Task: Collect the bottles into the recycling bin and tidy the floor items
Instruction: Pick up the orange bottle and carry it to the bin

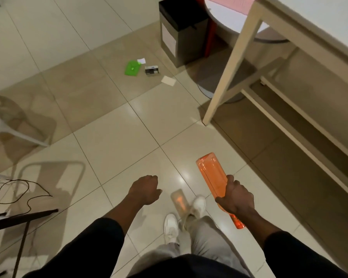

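My right hand (pixel 236 196) grips an orange transparent bottle (pixel 211 173) around its lower body, base pointing away from me and neck toward me. My left hand (pixel 146 189) hangs in front of me with fingers curled and nothing in it. A square bin (pixel 169 37) with a black liner stands on the floor at the far side, beside a table leg. Scattered on the tiles before the bin lie a green flat packet (pixel 132 67), a small dark box (pixel 152 70), a white paper slip (pixel 141 60) and a beige card (pixel 168 80).
A pale wooden table (pixel 289 23) with its leg (pixel 227 77) and lower rails fills the right side. A chair frame (pixel 18 135) and a loose dark cable (pixel 18 189) are at the left. My feet in white shoes (pixel 184 216) stand on glossy tiles.
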{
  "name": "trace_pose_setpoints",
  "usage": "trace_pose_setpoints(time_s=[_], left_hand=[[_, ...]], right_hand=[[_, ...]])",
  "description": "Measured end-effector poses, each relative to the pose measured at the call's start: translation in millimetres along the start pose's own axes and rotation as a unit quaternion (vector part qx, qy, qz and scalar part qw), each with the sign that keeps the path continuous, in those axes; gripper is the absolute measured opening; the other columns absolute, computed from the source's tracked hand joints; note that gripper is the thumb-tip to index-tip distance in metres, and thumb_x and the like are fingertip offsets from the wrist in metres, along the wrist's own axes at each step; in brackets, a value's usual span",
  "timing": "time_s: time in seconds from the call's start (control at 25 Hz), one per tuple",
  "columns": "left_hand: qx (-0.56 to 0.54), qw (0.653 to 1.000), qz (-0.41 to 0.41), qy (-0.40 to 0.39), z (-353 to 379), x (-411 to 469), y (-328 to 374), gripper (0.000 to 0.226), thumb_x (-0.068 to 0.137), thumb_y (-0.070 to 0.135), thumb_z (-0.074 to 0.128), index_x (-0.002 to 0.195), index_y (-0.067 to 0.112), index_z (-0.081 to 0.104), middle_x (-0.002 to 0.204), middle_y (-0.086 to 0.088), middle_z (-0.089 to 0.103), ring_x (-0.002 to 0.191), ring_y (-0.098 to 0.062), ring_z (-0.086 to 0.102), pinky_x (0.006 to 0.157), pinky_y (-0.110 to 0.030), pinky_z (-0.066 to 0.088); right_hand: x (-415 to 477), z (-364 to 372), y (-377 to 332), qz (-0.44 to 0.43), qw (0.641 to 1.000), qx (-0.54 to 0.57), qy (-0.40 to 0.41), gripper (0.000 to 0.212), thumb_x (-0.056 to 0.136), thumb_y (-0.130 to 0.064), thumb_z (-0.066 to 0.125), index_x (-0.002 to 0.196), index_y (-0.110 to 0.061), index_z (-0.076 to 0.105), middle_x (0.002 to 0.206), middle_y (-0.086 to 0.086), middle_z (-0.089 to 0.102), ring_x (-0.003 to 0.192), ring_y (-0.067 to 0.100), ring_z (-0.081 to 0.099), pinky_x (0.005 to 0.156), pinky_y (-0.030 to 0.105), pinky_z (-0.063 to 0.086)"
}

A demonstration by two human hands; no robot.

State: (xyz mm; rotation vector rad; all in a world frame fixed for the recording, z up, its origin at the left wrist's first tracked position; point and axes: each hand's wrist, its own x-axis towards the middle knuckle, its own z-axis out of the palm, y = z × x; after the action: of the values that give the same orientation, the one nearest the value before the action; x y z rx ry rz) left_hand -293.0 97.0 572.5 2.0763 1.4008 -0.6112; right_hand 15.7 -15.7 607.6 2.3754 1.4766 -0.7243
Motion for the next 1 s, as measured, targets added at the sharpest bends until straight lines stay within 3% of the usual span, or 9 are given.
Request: trace_pose_setpoints(time_s=[0.36,0.68,1.0], left_hand=[[-0.018,0.998,-0.063,-0.013,-91.2,104.3,-44.8,0.043,0.102,0.05,0.051,0.126,0.014,0.054,0.131,-0.008,0.06,0.12,-0.03,0.057,0.095,-0.04,0.048],[-0.051,0.995,-0.08,0.044,-243.6,217.6,-78.4,0.045,0.102,0.05,0.055,0.127,0.013,0.057,0.13,-0.009,0.064,0.12,-0.031,0.061,0.099,-0.043,0.052],[-0.054,0.996,-0.068,0.036,-330.0,329.4,-154.5,0.045,0.102,0.051,0.055,0.127,0.014,0.056,0.129,-0.009,0.065,0.116,-0.031,0.062,0.094,-0.043,0.053]], right_hand=[[156.8,-71.7,-62.7,-0.05,0.999,-0.02,-0.01,0.084,0.077,-0.062,0.068,0.139,-0.019,0.031,0.117,0.003,0.061,0.101,0.023,0.066,0.081,0.039,0.055],[320.0,-202.3,-150.3,-0.11,0.993,-0.042,0.003,0.084,0.08,-0.056,0.071,0.141,-0.015,0.03,0.121,0.007,0.061,0.105,0.026,0.065,0.083,0.041,0.058],[453.2,-273.4,-263.9,-0.101,0.994,-0.037,0.016,0.081,0.08,-0.057,0.073,0.137,-0.016,0.032,0.12,0.008,0.064,0.102,0.03,0.069,0.084,0.044,0.058]])
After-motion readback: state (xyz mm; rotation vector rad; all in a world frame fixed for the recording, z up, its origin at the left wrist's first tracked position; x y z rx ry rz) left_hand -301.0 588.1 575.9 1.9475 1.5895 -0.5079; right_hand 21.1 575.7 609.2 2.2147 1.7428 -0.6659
